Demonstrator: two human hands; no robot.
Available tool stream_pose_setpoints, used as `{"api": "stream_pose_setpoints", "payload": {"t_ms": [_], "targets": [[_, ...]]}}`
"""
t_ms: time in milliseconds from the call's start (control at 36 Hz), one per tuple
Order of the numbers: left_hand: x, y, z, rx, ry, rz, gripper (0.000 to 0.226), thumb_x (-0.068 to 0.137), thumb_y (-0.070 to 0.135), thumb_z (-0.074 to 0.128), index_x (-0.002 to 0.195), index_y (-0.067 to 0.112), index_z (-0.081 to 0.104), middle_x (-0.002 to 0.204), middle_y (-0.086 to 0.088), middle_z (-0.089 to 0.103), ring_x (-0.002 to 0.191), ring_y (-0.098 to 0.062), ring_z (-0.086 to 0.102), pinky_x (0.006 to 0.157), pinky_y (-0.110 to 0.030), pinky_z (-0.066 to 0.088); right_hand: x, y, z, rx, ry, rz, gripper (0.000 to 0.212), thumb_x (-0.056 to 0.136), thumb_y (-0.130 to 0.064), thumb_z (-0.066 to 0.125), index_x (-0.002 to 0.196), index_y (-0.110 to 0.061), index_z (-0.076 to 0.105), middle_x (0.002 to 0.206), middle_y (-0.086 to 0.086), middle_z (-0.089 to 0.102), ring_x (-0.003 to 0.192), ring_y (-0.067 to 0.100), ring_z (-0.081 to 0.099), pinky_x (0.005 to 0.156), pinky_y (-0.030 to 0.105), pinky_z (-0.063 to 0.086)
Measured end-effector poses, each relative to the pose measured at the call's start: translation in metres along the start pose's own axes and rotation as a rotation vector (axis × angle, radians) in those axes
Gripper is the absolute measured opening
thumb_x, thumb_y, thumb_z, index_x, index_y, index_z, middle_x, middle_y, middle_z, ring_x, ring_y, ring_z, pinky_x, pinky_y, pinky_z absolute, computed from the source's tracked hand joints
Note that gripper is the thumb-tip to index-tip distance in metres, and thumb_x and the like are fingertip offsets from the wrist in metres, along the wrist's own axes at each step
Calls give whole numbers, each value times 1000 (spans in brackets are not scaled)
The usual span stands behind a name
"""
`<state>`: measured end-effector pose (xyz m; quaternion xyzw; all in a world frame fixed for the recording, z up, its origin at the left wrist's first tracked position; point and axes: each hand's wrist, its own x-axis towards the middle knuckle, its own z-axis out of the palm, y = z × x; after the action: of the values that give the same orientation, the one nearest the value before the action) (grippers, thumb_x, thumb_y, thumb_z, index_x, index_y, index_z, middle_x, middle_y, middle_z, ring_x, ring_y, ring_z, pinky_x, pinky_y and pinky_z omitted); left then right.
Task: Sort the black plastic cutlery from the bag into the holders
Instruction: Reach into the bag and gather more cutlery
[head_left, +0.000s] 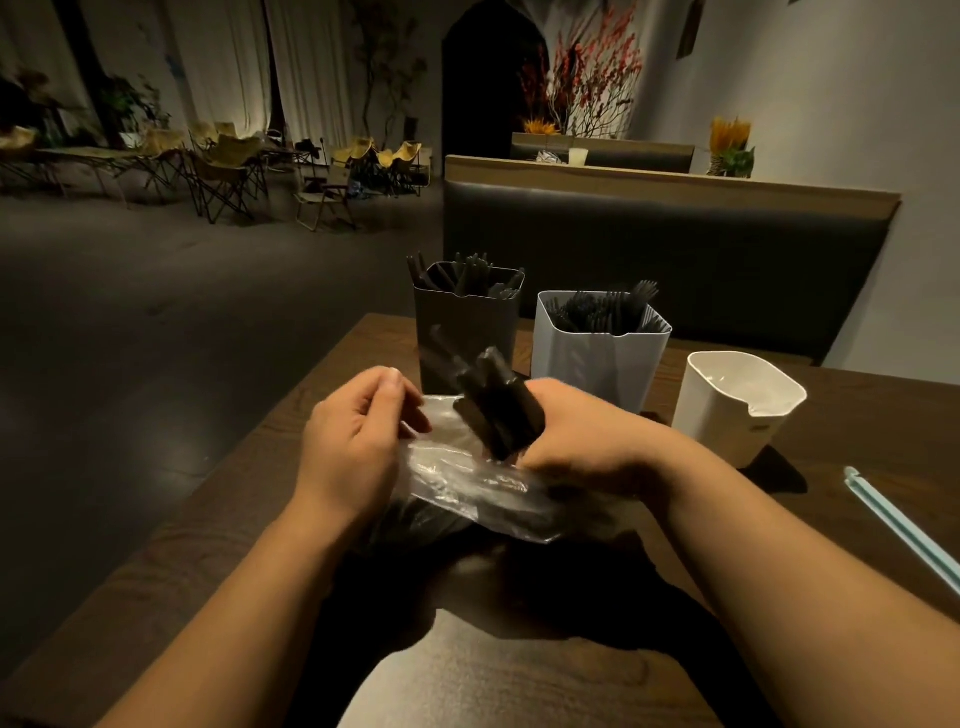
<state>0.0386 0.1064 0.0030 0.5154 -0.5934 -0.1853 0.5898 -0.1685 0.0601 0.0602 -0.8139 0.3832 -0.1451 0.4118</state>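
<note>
The right hand (587, 431) curls its fingers round a bunch of black cutlery (498, 410), just above the bag (467, 483) on the bench (519, 675). The left hand (353, 431) pinches the bag's floppy edge. The pieces look light, stiff and slippery, so holding the middle seems best. The dark holder (465, 332) and grey holder (597, 358) stand at 12 o'clock

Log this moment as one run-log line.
left hand pinches clear plastic bag | right hand grips black cutlery bundle | black holder, grey holder hold cutlery | white holder: no cutlery showing
</note>
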Motion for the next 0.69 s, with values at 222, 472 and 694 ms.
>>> {"api": "stream_pose_setpoints", "payload": {"t_ms": [222,472,694], "targets": [[-12,10,4,494,-385,267,9,85,46,62,85,37,64,80,21,62,78,-3,57,66,-23,45,-7,12,-6,533,237,-85,13,85,9,66,97,6,64,83,13,69,77,20,71,68,22,55],[9,53,23,148,-400,-98,36,80,2,67,100,32,61,99,9,68,88,-2,65,69,-19,52,-22,16,2,764,504,-165,12,87,2,68,98,1,63,79,11,68,75,22,70,65,25,56],[-1,35,81,-373,-629,-252,85,74,-6,73,139,37,41,136,2,54,124,-17,59,95,-35,56,-28,36,24,937,707,-24,20,89,0,67,76,-13,75,72,10,72,69,21,72,69,36,60]]}}
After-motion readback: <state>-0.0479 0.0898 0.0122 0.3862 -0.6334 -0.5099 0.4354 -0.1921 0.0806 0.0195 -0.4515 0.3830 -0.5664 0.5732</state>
